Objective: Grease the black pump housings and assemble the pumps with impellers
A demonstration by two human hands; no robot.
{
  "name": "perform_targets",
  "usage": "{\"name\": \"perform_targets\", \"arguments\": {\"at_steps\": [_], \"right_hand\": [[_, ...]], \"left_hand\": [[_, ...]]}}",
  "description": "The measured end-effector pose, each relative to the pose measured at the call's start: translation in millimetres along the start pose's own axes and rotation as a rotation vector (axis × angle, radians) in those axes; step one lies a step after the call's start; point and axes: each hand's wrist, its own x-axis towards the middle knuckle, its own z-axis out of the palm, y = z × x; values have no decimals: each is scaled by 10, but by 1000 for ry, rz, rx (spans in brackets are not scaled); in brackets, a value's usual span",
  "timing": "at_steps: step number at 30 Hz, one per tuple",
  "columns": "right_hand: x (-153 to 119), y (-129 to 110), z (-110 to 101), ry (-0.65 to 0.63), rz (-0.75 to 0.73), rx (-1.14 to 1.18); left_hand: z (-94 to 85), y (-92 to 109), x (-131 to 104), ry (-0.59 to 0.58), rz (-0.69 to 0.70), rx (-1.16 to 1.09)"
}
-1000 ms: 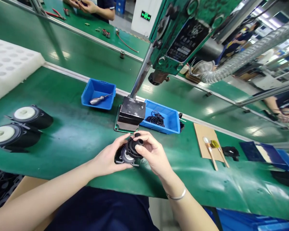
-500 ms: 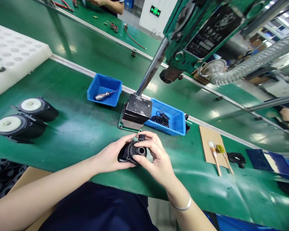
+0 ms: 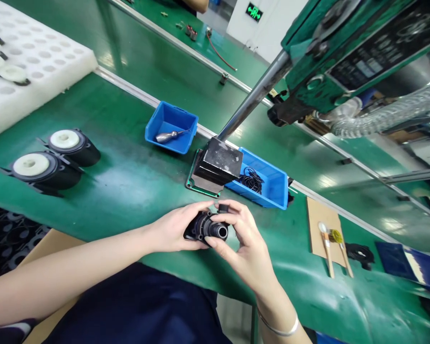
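Both hands hold a black plastic pump housing (image 3: 205,227) just above the green bench's front part. My left hand (image 3: 175,225) wraps round its back body from the left. My right hand (image 3: 247,241) grips the front cover, thumb below and fingers above its round spout, which faces right and toward me. A second short black port sticks up under the right fingers. The palms hide part of the housing. Just beyond the hands stands the black metal block (image 3: 220,160) at the press's base.
Two black cylindrical housings with white discs (image 3: 64,139) stand left, before a white foam tray (image 3: 57,71). Blue bins hold a screwdriver (image 3: 168,136) and black rubber rings (image 3: 251,180). A green press (image 3: 318,62) overhangs the upper right. Two brushes (image 3: 326,246) lie on cardboard at right.
The camera view has shifted, so the bench things sit farther right in the picture. Both hands keep their hold on the pump housing, whose spout now shows more from the side.
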Motion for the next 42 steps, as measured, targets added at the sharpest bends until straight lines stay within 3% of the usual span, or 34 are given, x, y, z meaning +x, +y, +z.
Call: {"name": "perform_targets", "arguments": {"at_steps": [6, 18, 32, 42], "right_hand": [[-26, 65, 113, 55, 61, 79], [-121, 173, 332, 133, 26, 34], [-161, 178, 398, 169, 69, 92], [-155, 190, 444, 195, 45, 87]], "left_hand": [[-3, 11, 16, 6, -6, -13], [-7, -7, 7, -13, 56, -9], [14, -84, -4, 50, 181, -43], [-3, -85, 7, 23, 170, -21]]}}
